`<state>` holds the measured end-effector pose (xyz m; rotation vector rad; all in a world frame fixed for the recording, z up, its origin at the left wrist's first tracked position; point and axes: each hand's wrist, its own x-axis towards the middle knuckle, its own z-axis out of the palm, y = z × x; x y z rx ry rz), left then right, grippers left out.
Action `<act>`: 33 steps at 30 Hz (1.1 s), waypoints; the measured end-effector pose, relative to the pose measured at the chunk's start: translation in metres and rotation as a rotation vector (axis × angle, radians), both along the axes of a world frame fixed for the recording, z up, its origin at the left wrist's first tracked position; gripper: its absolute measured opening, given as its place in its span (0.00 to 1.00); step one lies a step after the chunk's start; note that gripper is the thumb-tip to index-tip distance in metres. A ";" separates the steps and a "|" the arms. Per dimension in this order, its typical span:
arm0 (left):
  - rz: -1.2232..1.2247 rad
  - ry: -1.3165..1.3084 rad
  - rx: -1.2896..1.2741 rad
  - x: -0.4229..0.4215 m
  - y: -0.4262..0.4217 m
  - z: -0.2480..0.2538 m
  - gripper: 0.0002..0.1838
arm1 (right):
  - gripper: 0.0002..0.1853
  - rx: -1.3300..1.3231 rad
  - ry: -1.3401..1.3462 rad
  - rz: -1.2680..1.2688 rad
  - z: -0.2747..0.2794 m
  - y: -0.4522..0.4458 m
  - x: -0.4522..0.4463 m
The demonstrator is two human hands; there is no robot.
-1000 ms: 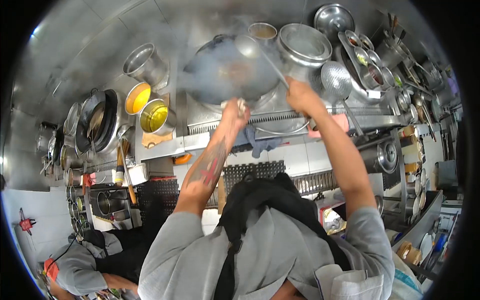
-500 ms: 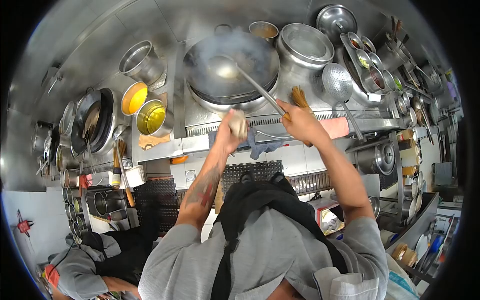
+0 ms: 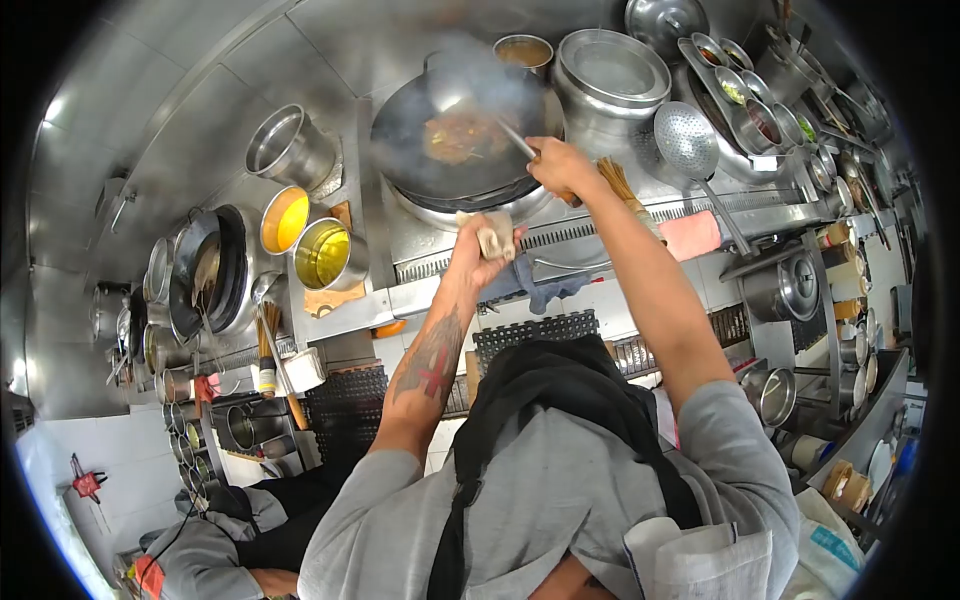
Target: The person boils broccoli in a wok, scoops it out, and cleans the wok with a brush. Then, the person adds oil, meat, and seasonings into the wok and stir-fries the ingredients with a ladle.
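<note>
My right hand [image 3: 565, 168] is closed round the handle of a long metal ladle [image 3: 514, 136] that reaches into the black wok [image 3: 400, 165]. Steam blurs the ladle's bowl near the far side. Brownish food with pale strips [image 3: 462, 136] lies in the wok. At the wok's near edge, my left hand [image 3: 478, 255] grips a folded beige cloth [image 3: 496, 238]; whether it also holds the wok's rim through the cloth cannot be made out. A straw-coloured wok brush [image 3: 628, 190] lies just right of my right forearm.
Two pots of yellow liquid [image 3: 325, 255] stand left of the wok. A lidded steel pot [image 3: 612, 75], a perforated skimmer [image 3: 687, 140] and a tray of small bowls [image 3: 745, 95] are on the right. Another person [image 3: 205, 560] is at lower left.
My right hand has pushed forward and slightly left, taking the ladle toward the wok's far side. Food now shows in the wok. My left hand stays on the cloth near the rim.
</note>
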<state>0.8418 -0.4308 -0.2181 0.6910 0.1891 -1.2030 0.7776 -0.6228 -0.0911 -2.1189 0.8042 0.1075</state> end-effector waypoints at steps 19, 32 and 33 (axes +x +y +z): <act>0.088 0.103 0.148 -0.034 0.018 0.061 0.13 | 0.33 -0.704 0.035 0.461 0.113 -0.006 -0.156; 0.107 -0.020 0.154 -0.037 -0.010 -0.053 0.17 | 0.22 -1.008 0.000 0.482 0.055 0.037 -0.087; 0.105 -0.058 0.146 -0.054 0.002 -0.053 0.16 | 0.22 -0.991 -0.045 0.427 0.061 0.038 -0.095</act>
